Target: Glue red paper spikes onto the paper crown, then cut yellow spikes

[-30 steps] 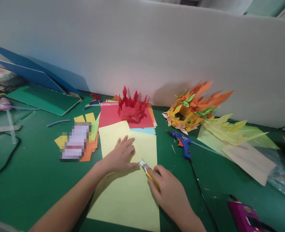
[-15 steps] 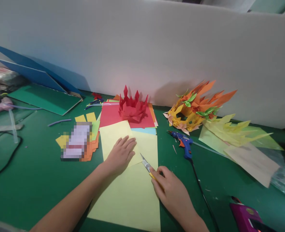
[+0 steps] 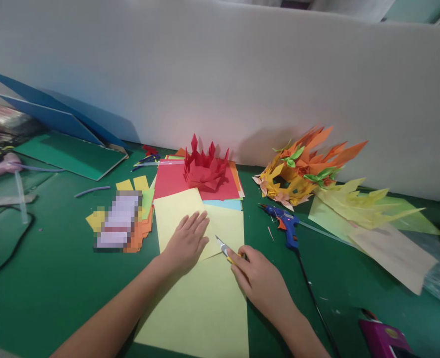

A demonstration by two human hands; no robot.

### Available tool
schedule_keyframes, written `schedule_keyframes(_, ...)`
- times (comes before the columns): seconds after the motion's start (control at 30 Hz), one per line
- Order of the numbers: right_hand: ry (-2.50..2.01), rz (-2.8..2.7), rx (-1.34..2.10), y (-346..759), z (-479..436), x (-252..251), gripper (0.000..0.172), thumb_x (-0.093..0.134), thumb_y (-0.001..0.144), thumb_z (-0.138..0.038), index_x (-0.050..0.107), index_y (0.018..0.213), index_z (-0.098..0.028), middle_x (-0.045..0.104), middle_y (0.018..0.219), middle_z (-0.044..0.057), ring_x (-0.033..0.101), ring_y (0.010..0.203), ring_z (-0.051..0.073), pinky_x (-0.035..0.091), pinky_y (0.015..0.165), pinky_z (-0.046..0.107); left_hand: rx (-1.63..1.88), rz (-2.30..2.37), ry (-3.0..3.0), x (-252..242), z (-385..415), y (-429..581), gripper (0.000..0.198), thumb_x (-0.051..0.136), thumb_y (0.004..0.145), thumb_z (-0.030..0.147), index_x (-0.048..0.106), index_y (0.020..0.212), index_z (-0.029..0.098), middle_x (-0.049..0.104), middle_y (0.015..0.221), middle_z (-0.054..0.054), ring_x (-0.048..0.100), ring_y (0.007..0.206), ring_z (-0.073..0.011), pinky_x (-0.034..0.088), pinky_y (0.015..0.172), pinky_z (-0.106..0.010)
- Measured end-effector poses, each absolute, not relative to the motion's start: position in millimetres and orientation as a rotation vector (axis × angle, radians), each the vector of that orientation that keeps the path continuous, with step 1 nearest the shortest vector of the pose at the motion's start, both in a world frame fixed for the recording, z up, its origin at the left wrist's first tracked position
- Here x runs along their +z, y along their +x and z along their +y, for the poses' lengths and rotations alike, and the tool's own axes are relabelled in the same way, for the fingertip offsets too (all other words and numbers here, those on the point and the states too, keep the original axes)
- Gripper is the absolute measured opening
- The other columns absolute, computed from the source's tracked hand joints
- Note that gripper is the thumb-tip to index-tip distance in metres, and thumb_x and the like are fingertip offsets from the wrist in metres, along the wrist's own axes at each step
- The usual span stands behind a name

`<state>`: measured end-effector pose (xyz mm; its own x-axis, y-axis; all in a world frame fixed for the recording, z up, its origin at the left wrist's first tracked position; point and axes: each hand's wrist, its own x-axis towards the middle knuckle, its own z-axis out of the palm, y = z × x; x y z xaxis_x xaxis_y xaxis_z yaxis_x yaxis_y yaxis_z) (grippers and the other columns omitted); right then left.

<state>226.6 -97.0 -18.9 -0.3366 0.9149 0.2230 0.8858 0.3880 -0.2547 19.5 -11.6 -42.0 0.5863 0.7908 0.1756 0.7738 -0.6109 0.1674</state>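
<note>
A large pale yellow sheet of paper lies on the green table in front of me, with one corner folded over at its top. My left hand lies flat on the folded part, fingers stretched out. My right hand is closed round a small yellow-handled cutter. Its metal blade points up and left along the fold's edge, close to my left fingertips.
A red folded paper crown sits on a stack of coloured sheets behind the yellow paper. An orange and yellow paper wreath and pale cut sheets lie right. A blue glue gun trails a black cord. Blue boards lean left.
My right hand has slid the cutter up along the fold edge, away from me. My left hand has shifted slightly up and stays flat on the paper.
</note>
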Motion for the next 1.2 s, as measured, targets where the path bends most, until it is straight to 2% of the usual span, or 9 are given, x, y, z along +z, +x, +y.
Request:
schedule_keyframes(0.23,-1.564,-2.342,0.146,223.8,-87.5,-22.8,0.034,0.045,0.09,-0.018,0.059,0.121,-0.018,0.059,0.086,0.007,0.055,0.071,0.016,0.042,0.056,0.024,0.408,1.343,2.764,-48.0,-10.9,17.7,0.05,0.022,0.098,0.037,0.037,0.141,0.016,0.038,0.148,-0.009,0.032,0.137,-0.0224,0.027,0.112,-0.043)
schedule_keyframes(0.43,-1.557,-2.316,0.099,218.5,-76.3,-25.0,0.033,0.044,0.091,-0.018,0.06,0.12,-0.017,0.058,0.087,0.007,0.054,0.074,0.017,0.042,0.059,0.025,0.396,1.361,2.75,-47.8,-11.9,17.8,0.052,0.024,0.098,0.036,0.031,0.144,0.013,0.032,0.15,-0.012,0.027,0.139,-0.0233,0.028,0.111,-0.043)
schedule_keyframes(0.77,-1.622,-2.307,0.095,207.9,-59.1,-20.1,0.032,0.046,0.091,-0.018,0.061,0.119,-0.017,0.06,0.089,0.007,0.054,0.075,0.017,0.039,0.058,0.024,0.373,1.375,2.716,-43.1,-12.2,19.1,0.051,0.025,0.097,0.037,0.037,0.14,0.012,0.035,0.149,-0.013,0.028,0.139,-0.0265,0.028,0.111,-0.046)
schedule_keyframes(0.87,-1.573,-2.361,0.188,213.3,-60.7,-13.6,0.032,0.046,0.091,-0.018,0.06,0.119,-0.018,0.06,0.089,0.007,0.055,0.076,0.017,0.039,0.059,0.024,0.401,1.372,2.685,-35.3,-16.4,19.4,0.047,0.028,0.096,0.036,0.044,0.134,0.013,0.044,0.143,-0.013,0.032,0.136,-0.0301,0.031,0.108,-0.049)
schedule_keyframes(1.0,-1.497,-2.433,0.304,222.8,-71.1,-5.9,0.031,0.045,0.091,-0.018,0.061,0.117,-0.019,0.059,0.09,0.006,0.055,0.075,0.016,0.04,0.059,0.024,0.442,1.27,2.719,-25.1,-17.2,19.8,0.037,0.027,0.095,0.025,0.053,0.12,0.017,0.06,0.121,-0.011,0.049,0.12,-0.0259,0.037,0.104,-0.046)
schedule_keyframes(1.13,-1.506,-2.414,0.286,220.7,-81.1,-7.7,0.031,0.045,0.09,-0.018,0.061,0.117,-0.019,0.059,0.088,0.006,0.055,0.073,0.016,0.039,0.058,0.023,0.421,1.311,2.796,-22.4,-3.2,19.8,0.033,0.03,0.091,0.012,0.057,0.109,0.015,0.059,0.119,-0.015,0.047,0.121,-0.027,0.044,0.093,-0.042)
schedule_keyframes(1.2,-1.518,-2.394,0.263,216.2,-83.9,-10.4,0.032,0.046,0.089,-0.017,0.06,0.117,-0.018,0.059,0.086,0.006,0.055,0.072,0.015,0.039,0.057,0.023,0.335,1.256,2.853,-22.6,5.2,19.9,0.033,0.031,0.087,0.005,0.059,0.104,0.014,0.06,0.116,-0.015,0.047,0.122,-0.0277,0.044,0.092,-0.042)
